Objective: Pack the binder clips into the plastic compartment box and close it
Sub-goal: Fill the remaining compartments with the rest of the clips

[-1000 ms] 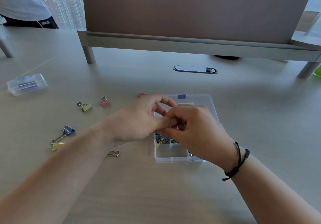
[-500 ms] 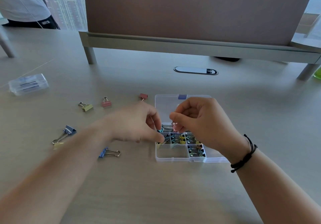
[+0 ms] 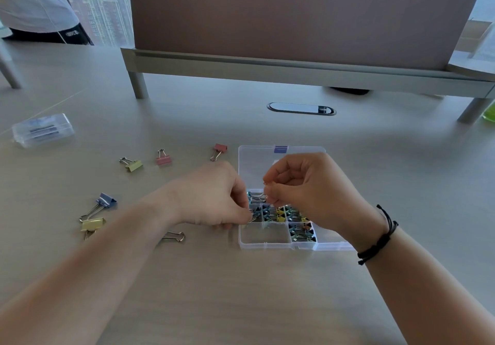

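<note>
A: Where were the clips at that point?

B: Most sat in the compartments of the clear box (image 3: 263, 239), lid open and lying flat behind it. Several were loose on the table (image 3: 241, 291) to the left: a pink clip (image 3: 220, 148) just beside the box, another pink clip (image 3: 163, 159), a green clip (image 3: 133, 164), a blue clip (image 3: 105, 201) touching a yellow clip (image 3: 92, 224), and one half hidden under the left forearm.

A: And the hands?

B: The right hand (image 3: 308, 186) had its fingers curled, pinching a clip by its wire handles above the box. The left hand (image 3: 214, 197) was curled at the box's left edge, fingertips at a clip in a compartment; whether it really gripped it, I couldn't tell.

A: How would they handle?

B: Light, stiff, springy little things, I'd judge. The wire handles flop and snag on neighbours, so I'd grip the painted body or both handles together. The box looked thin and easy to nudge, so steady it when closing.
</note>
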Motion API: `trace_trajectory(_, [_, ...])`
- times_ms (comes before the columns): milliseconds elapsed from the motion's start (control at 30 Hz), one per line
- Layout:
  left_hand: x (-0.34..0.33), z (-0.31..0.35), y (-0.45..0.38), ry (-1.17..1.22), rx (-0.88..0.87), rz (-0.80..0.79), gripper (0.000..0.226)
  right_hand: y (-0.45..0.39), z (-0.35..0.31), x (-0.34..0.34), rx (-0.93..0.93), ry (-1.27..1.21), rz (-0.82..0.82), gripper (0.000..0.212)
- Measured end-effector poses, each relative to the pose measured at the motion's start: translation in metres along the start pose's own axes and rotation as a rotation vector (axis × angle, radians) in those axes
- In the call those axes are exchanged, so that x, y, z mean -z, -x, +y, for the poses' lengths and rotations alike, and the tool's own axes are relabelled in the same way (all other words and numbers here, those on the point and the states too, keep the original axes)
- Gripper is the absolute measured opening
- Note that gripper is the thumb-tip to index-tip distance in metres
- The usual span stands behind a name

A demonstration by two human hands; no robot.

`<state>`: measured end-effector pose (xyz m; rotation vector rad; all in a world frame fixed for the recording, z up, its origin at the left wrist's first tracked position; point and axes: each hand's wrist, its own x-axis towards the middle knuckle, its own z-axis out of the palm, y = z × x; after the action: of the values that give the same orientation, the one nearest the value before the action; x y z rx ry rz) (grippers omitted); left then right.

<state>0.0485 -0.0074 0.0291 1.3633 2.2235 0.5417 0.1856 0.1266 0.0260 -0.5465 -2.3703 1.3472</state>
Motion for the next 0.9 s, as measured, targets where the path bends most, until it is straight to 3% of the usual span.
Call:
trace_trajectory(167, [-0.0008,0.0030,0.0014,-0.152,-0.043,0.046,0.010,0.0016,-0.0014,0.0012,-0.008,0.059,-0.072,0.021])
trace_trajectory(367, [-0.0035,0.0029,0.0006,-0.292,-0.144,0.082,0.011,0.0037,-0.0018,0.0027,-0.003,0.160,-0.191,0.011])
trace_trajectory(900, [-0.0013,0.0059,0.0003,-0.265,-0.103,0.030,0.005,0.0015,0.0072,-0.0016,0.112,0.244,-0.237,0.004])
